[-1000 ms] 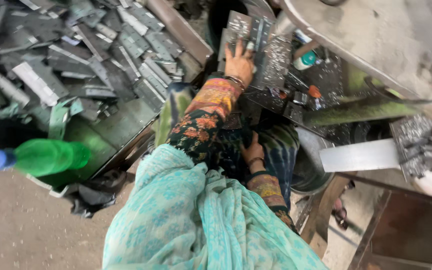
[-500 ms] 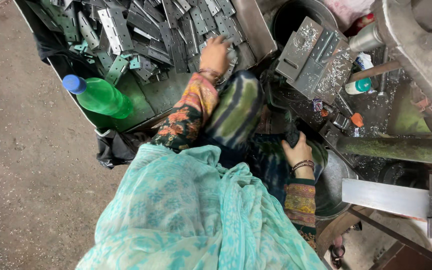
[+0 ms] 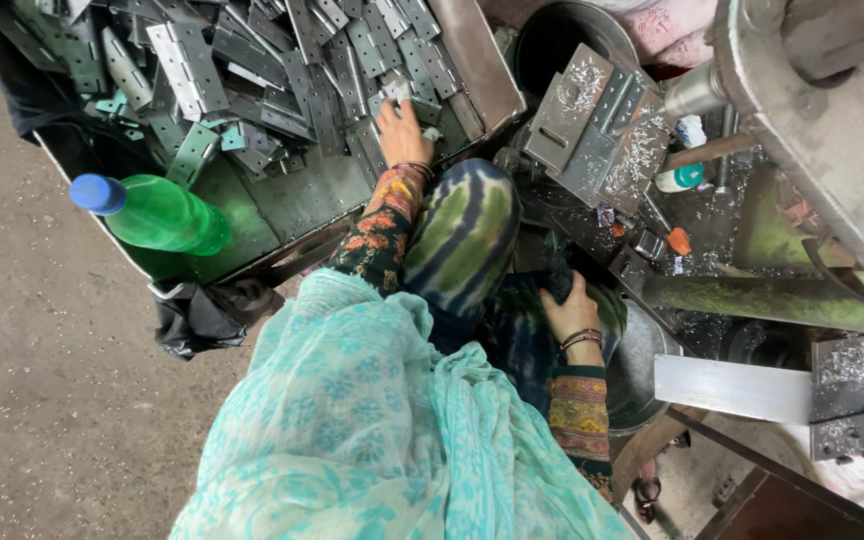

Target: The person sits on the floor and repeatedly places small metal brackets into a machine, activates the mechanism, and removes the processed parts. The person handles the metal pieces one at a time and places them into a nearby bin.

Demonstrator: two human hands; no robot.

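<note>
Green bottle (image 3: 167, 215), blue cap (image 3: 98, 193), grey hinges (image 3: 252, 70)

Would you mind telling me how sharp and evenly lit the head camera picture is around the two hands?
In the head view the light is soft daylight with no hard shadows; the left hand on the grey metal hinge plates is sharp, the right hand on the lap is dimmer, the metal shavings glint, and the wide lens bends the tray edge.

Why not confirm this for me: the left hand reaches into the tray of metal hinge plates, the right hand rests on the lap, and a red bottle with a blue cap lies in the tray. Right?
Not quite. The bottle is green, not red; its cap is blue, as the head view shows. The rest holds: the left hand reaches among the metal hinge plates in the tray, and the right hand rests on the lap.
</note>
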